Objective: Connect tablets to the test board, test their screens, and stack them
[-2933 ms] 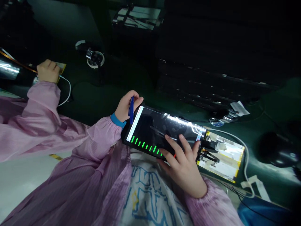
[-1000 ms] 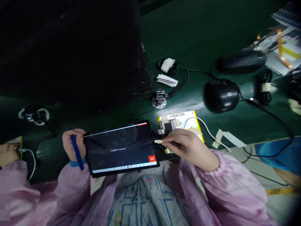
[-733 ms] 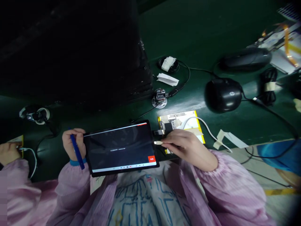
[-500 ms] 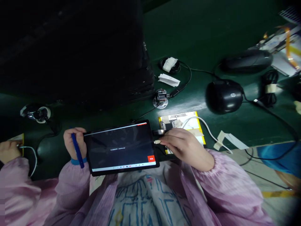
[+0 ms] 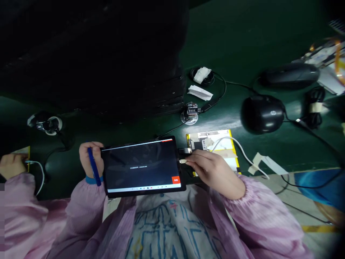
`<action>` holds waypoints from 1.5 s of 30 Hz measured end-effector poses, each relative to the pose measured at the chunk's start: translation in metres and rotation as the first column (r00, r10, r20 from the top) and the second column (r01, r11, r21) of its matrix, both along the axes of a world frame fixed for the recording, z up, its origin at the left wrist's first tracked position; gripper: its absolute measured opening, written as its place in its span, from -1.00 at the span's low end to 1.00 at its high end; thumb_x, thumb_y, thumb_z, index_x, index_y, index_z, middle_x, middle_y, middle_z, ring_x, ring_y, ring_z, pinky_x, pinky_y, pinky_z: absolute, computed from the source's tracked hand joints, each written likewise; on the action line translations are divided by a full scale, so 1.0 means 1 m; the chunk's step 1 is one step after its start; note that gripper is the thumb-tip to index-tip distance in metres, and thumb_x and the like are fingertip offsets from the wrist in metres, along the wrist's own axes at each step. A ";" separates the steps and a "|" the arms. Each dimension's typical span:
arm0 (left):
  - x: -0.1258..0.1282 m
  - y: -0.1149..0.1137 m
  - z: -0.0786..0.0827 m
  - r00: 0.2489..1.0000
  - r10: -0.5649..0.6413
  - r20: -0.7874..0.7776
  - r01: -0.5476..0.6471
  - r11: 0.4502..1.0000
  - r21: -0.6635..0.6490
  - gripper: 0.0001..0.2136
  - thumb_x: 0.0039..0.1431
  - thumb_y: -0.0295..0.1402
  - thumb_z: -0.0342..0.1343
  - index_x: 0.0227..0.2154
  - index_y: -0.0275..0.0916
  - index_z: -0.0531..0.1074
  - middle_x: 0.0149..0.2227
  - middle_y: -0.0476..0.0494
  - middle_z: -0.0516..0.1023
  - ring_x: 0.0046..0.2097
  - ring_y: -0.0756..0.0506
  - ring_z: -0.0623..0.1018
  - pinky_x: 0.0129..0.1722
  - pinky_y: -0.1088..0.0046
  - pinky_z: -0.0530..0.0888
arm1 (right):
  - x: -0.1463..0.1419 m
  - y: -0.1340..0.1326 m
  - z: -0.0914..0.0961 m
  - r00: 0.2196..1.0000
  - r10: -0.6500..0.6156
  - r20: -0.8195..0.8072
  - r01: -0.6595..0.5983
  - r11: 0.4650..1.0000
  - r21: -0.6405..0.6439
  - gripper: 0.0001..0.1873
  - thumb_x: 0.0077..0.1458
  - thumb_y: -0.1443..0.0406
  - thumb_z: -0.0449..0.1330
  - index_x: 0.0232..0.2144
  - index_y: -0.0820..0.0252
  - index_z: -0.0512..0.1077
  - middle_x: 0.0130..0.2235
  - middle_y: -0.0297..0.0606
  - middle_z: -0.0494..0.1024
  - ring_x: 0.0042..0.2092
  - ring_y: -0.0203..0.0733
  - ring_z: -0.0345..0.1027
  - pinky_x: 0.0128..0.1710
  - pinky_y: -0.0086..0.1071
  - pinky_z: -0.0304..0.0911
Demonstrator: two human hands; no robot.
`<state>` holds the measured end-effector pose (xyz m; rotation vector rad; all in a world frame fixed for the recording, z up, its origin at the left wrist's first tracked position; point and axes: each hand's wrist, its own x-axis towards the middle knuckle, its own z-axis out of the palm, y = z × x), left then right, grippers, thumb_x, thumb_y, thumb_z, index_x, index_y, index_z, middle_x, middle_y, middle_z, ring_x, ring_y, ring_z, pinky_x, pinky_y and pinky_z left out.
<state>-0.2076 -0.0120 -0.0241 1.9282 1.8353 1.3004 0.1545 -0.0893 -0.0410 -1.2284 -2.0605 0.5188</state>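
A dark-screened tablet (image 5: 142, 169), showing a line of small text and a red box, is tilted in front of me. My left hand (image 5: 90, 160) is closed on its left edge, and a blue pen (image 5: 94, 166) lies across the same fingers. At the right edge, my right hand (image 5: 211, 171) pinches the white plug (image 5: 183, 161) of a white cable (image 5: 241, 149). The plug meets the tablet's side; how deep it sits I cannot tell. Just above it, a black-and-silver stick like a USB drive (image 5: 185, 151) juts from that edge.
Behind my right hand lies a yellow-edged battery pack (image 5: 223, 135). A metal tally counter (image 5: 191, 110), a black mouse (image 5: 264, 113) and a taped cable coil (image 5: 202, 75) are on the green table (image 5: 231, 43). A large black object fills the upper left. Another person's hand (image 5: 12, 165) is at far left.
The whole view has shifted, so things appear a little further right. Both hands keep their hold on the tablet, pen and plug.
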 end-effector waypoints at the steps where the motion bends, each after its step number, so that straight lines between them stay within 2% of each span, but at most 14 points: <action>1: -0.001 0.000 -0.001 1.000 0.005 0.003 -0.005 1.000 -0.011 -0.77 0.16 -0.12 0.05 -0.44 -0.14 0.21 -0.51 -0.02 0.41 -0.45 -0.06 0.44 -0.35 0.32 0.35 | 0.000 0.000 -0.001 1.000 0.000 -0.001 0.000 1.000 0.000 -0.85 0.22 0.42 0.07 -0.31 0.23 0.45 -0.34 -0.18 0.56 -0.31 -0.22 0.46 -0.31 -0.36 0.42; 7: 0.002 -0.003 0.001 1.000 0.009 0.020 -0.008 1.000 -0.022 -0.76 0.16 -0.10 0.07 -0.44 -0.13 0.24 -0.49 -0.05 0.42 -0.42 -0.09 0.45 -0.31 0.27 0.37 | 0.003 0.004 -0.001 0.995 0.081 0.053 -0.083 0.995 0.047 -0.82 0.23 0.41 0.07 -0.30 0.25 0.48 -0.33 -0.17 0.57 -0.30 -0.19 0.47 -0.30 -0.33 0.44; 18: 0.005 -0.004 0.001 0.999 0.004 0.034 -0.003 1.000 -0.023 -0.73 0.19 -0.07 0.03 -0.44 -0.16 0.24 -0.48 -0.06 0.41 -0.40 -0.07 0.46 -0.31 0.29 0.40 | -0.002 0.002 0.005 0.994 0.071 0.078 -0.077 0.994 0.075 -0.80 0.21 0.46 0.05 -0.32 0.26 0.47 -0.38 -0.18 0.54 -0.35 -0.21 0.45 -0.36 -0.36 0.41; 23: 0.006 -0.007 0.001 0.996 0.034 0.084 -0.029 0.997 -0.065 -0.70 0.15 0.00 0.06 -0.45 -0.12 0.23 -0.48 -0.10 0.41 -0.41 -0.11 0.47 -0.30 0.24 0.43 | -0.002 -0.002 0.003 0.994 0.077 0.075 -0.080 0.996 0.029 -0.77 0.20 0.48 0.02 -0.31 0.21 0.47 -0.37 -0.19 0.53 -0.33 -0.19 0.45 -0.35 -0.33 0.40; 31: 0.009 -0.011 0.002 0.987 0.044 0.155 -0.028 0.994 -0.101 -0.65 0.11 0.06 0.07 -0.46 -0.12 0.24 -0.49 -0.11 0.42 -0.42 -0.10 0.45 -0.33 0.22 0.44 | -0.004 -0.007 -0.003 0.999 0.039 0.032 -0.041 0.998 0.046 -0.88 0.21 0.39 0.10 -0.32 0.18 0.44 -0.40 -0.23 0.50 -0.37 -0.21 0.40 -0.39 -0.35 0.35; 37: 0.003 -0.009 0.000 0.966 0.023 0.259 0.009 0.992 -0.122 -0.73 0.08 -0.10 0.17 -0.47 -0.14 0.25 -0.49 -0.07 0.41 -0.42 -0.05 0.46 -0.35 0.31 0.43 | -0.013 -0.009 -0.004 0.998 0.052 0.044 -0.053 0.998 0.023 -0.87 0.20 0.38 0.13 -0.19 0.20 0.43 -0.27 -0.17 0.51 -0.25 -0.15 0.43 -0.25 -0.28 0.40; 42: -0.007 -0.005 -0.002 0.942 0.004 0.336 0.083 0.966 -0.245 -0.75 -0.11 -0.34 0.27 -0.48 -0.18 0.25 -0.47 -0.01 0.42 -0.44 0.00 0.45 -0.42 0.44 0.40 | -0.018 -0.006 0.002 0.992 0.095 0.080 -0.098 0.994 0.039 -0.89 0.20 0.39 0.10 -0.25 0.21 0.43 -0.30 -0.18 0.50 -0.27 -0.16 0.39 -0.28 -0.28 0.38; 45: -0.011 -0.003 0.000 0.942 -0.035 0.333 0.139 0.945 -0.295 -0.72 -0.18 -0.39 0.29 -0.51 -0.21 0.24 -0.47 0.00 0.42 -0.44 0.02 0.43 -0.42 0.48 0.40 | -0.017 -0.003 0.007 0.982 0.148 0.115 -0.152 0.988 0.030 -0.89 0.19 0.41 0.08 -0.32 0.23 0.41 -0.32 -0.17 0.48 -0.29 -0.17 0.36 -0.30 -0.29 0.35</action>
